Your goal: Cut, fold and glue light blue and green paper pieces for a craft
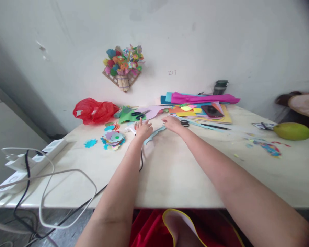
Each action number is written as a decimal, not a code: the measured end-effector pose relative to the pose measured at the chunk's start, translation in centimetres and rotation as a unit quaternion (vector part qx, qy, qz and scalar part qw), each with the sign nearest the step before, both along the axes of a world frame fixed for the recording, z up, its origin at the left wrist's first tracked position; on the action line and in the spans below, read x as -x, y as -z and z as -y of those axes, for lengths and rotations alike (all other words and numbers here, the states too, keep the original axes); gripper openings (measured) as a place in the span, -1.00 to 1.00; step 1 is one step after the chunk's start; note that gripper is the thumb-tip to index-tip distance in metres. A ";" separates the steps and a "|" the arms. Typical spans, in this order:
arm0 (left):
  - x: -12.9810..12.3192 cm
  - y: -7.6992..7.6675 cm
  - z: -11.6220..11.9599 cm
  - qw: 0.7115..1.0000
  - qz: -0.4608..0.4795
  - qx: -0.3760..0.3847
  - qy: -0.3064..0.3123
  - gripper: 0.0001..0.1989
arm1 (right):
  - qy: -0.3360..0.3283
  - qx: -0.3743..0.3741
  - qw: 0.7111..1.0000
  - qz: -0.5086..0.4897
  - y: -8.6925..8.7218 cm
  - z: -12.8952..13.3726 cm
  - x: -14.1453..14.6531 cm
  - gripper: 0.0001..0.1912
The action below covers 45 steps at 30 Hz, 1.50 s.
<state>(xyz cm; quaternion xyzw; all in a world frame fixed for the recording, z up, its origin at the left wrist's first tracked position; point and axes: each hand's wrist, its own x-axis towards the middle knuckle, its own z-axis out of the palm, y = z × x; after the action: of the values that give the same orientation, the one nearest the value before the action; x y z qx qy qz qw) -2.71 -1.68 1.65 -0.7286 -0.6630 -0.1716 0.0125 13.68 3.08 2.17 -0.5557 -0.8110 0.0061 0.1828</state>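
Note:
My left hand (144, 130) reaches over the middle of the table with its fingers spread, beside a white glue gun (130, 129) that it partly hides. A light blue wavy-edged strip (154, 134) runs slantwise from under my left hand to my right hand (172, 123). The right fingers are bent together at the strip's far end; the fingertips are small and partly hidden. Just beyond my left hand, black-handled scissors (140, 115) lie on green sheet material (126, 115). Another pair of scissors (184, 123) shows its black handles right of my right hand.
Flower cutouts (113, 139) are piled at left, near a red plastic bag (95, 111). Coloured sheets (185, 109), a phone (212, 111) and rolled pink material (203, 98) lie at the back. A power strip (51, 149) with loose cables is at left; a yellow-green fruit (292, 131) is at right.

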 end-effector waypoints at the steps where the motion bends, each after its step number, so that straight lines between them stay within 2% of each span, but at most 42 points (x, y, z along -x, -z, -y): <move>1: 0.0 0.7 0.0 1.000 -0.024 0.000 0.008 -0.63 | -0.010 -0.003 1.000 0.007 0.4 -0.2 -0.4 -0.58; 4: 0.1 2.4 -0.2 0.997 -0.068 0.031 0.032 -0.62 | -0.055 0.008 0.998 0.037 1.0 -0.2 -0.6 -0.54; 8: 0.3 3.0 -0.4 0.989 -0.109 0.079 0.053 -0.55 | -0.098 0.042 0.991 0.082 1.2 0.2 0.1 -0.52; 17: 0.0 2.3 0.4 0.988 -0.111 0.095 0.057 -0.53 | -0.122 0.038 0.983 0.133 1.4 0.8 -0.2 -0.59; 26: -0.4 1.2 1.3 0.984 -0.137 0.095 0.068 -0.55 | -0.084 -0.001 0.984 0.155 1.3 2.0 -0.5 -0.58; 34: -0.9 0.7 2.1 0.979 -0.173 0.073 0.081 -0.51 | -0.060 -0.004 0.984 0.168 0.9 3.0 -0.6 -0.57; 39: -0.9 0.6 2.1 0.979 -0.172 0.081 0.079 -0.50 | -0.064 -0.013 0.983 0.174 1.1 3.0 -0.7 -0.56; 45: -1.0 0.5 2.3 0.978 -0.189 0.041 0.083 -0.52 | -0.081 -0.017 0.984 0.155 1.7 2.5 -0.7 -0.54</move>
<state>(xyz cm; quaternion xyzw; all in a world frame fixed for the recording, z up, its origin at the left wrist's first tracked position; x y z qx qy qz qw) -1.71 -3.98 1.17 -0.8005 -0.5920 -0.0036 0.0930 14.43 0.58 0.50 -0.4791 -0.8719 -0.0792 0.0635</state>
